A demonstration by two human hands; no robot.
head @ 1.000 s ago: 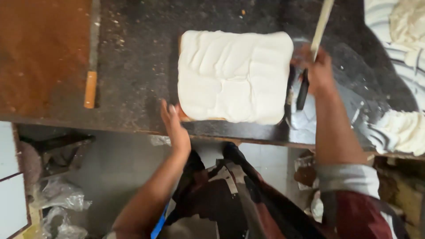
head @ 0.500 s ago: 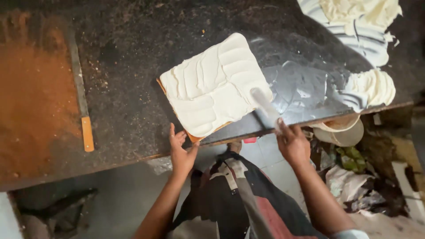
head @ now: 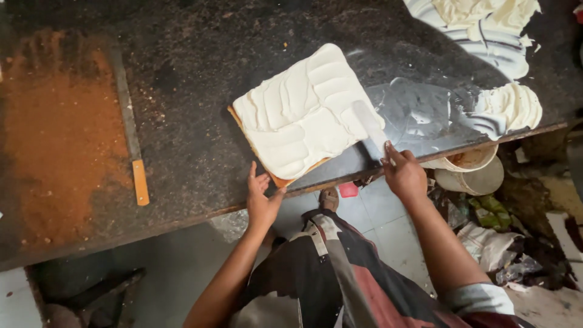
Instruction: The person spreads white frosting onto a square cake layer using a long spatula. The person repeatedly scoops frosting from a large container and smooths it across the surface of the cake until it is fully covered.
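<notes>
The left hand (head: 262, 200) lies open and flat at the near corner of the cream-covered cake slab (head: 303, 115). The right hand (head: 402, 173) has its grip closed around a spatula (head: 371, 126), blade laid on the slab's right edge. The slab sits skewed on the dark tabletop (head: 194, 91), long axis running near-left to far-right. Further right lie cream heaps (head: 507, 106).

We saw the spatula blade (head: 368, 123) motion-blurred, its handle hidden inside our right hand (head: 404, 176), the cream heap (head: 480, 18) cut off by the top edge — cake (head: 303, 115) sides mostly buried under frosting.
</notes>
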